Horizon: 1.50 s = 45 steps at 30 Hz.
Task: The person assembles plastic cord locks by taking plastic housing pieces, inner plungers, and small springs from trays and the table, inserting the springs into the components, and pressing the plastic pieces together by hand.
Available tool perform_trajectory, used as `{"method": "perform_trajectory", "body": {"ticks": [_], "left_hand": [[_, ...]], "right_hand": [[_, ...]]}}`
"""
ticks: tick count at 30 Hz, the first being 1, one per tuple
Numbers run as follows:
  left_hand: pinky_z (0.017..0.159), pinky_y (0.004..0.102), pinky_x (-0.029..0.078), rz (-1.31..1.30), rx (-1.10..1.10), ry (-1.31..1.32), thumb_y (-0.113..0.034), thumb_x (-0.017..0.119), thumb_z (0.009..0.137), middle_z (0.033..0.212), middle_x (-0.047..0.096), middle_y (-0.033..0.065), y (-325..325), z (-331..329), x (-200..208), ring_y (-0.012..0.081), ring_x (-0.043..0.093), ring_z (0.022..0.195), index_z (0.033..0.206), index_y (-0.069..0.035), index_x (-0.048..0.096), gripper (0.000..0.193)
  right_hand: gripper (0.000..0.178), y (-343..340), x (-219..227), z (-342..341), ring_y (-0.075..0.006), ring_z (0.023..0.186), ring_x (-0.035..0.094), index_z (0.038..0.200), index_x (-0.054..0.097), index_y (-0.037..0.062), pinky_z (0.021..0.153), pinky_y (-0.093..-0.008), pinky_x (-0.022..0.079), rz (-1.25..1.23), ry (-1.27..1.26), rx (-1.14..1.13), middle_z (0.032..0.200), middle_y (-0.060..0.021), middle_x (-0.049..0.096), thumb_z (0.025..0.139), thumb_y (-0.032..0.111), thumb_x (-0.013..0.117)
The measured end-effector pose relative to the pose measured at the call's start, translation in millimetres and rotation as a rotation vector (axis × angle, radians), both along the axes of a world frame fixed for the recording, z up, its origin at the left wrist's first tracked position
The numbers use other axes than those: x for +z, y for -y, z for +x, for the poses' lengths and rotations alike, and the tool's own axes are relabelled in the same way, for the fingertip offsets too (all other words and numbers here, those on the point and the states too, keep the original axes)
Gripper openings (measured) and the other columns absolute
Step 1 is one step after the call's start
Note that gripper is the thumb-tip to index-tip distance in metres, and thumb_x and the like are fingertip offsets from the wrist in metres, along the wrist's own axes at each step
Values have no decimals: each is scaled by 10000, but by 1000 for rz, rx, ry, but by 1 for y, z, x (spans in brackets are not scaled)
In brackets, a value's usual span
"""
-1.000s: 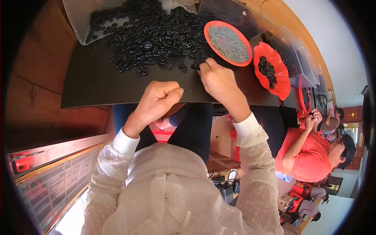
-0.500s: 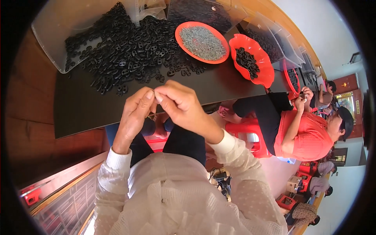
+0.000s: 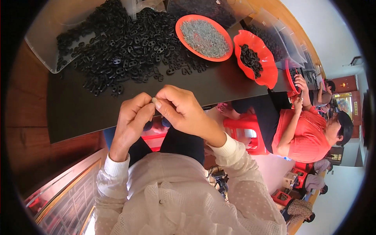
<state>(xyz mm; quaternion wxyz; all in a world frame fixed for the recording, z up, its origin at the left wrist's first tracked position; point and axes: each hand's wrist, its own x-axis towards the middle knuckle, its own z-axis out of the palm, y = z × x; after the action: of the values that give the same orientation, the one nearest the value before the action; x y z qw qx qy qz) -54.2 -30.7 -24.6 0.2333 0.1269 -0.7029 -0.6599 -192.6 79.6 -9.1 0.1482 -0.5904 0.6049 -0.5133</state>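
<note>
My left hand (image 3: 134,120) and my right hand (image 3: 183,111) meet over the near edge of the dark table (image 3: 74,111). Thumb and fingers of each are pinched closed, and the fingertips touch. Whatever lies between them is hidden or too small to make out. Beyond my hands spreads a heap of small black two-holed plastic parts (image 3: 129,49). To its right is a round red-orange plate (image 3: 182,36) full of small silvery metal pieces (image 3: 205,39). A red scalloped bowl (image 3: 266,62) with black parts (image 3: 250,59) stands farther right.
A clear plastic bin (image 3: 41,49) lies at the far left behind the heap, and more clear bins (image 3: 288,43) line the back. On the right, a co-worker in a red shirt (image 3: 305,139) works at the same table. A red stool (image 3: 250,131) stands nearby.
My left fingers have curled in more tightly, still pressed against the right fingertips. The co-worker's hands have moved apart, one reaching toward a red bowl. My view has shifted slightly.
</note>
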Motion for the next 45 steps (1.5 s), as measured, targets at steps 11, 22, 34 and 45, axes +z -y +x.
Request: {"method": "perform_trajectory", "body": {"ticks": [11, 22, 34, 45], "left_hand": [[454, 264, 387, -77, 53, 26, 40, 503, 828, 582, 520, 39, -6, -7, 0, 77, 490, 501, 697, 25, 491, 132], [446, 264, 354, -30, 66, 12, 37, 511, 832, 547, 489, 9, -7, -7, -3, 65, 452, 479, 716, 20, 522, 117], [437, 249, 357, -51, 76, -3, 23, 519, 844, 557, 477, 1, -9, -7, 2, 56, 434, 468, 720, 27, 527, 125], [417, 226, 399, 19, 44, 16, 19, 501, 857, 565, 481, 9, -7, -6, 6, 67, 495, 453, 715, 29, 518, 143]], "right_hand": [[85, -2, 8, -1, -286, 557, 547, 856, 537, 5, 487, -358, 425, 35, -280, -75, 721, -117, 531, 864, 35, 616], [96, -7, 31, -54, -292, 685, 583, 927, 593, 20, 598, -363, 468, 42, -524, -30, 789, -120, 562, 902, 112, 578], [254, 56, 11, -194, -296, 796, 618, 969, 619, -10, 734, -374, 479, 422, -796, -301, 855, -161, 629, 897, 232, 599], [190, 45, 23, -204, -307, 716, 591, 897, 619, -9, 666, -366, 460, 709, -667, -322, 785, -165, 613, 890, 180, 609]]}}
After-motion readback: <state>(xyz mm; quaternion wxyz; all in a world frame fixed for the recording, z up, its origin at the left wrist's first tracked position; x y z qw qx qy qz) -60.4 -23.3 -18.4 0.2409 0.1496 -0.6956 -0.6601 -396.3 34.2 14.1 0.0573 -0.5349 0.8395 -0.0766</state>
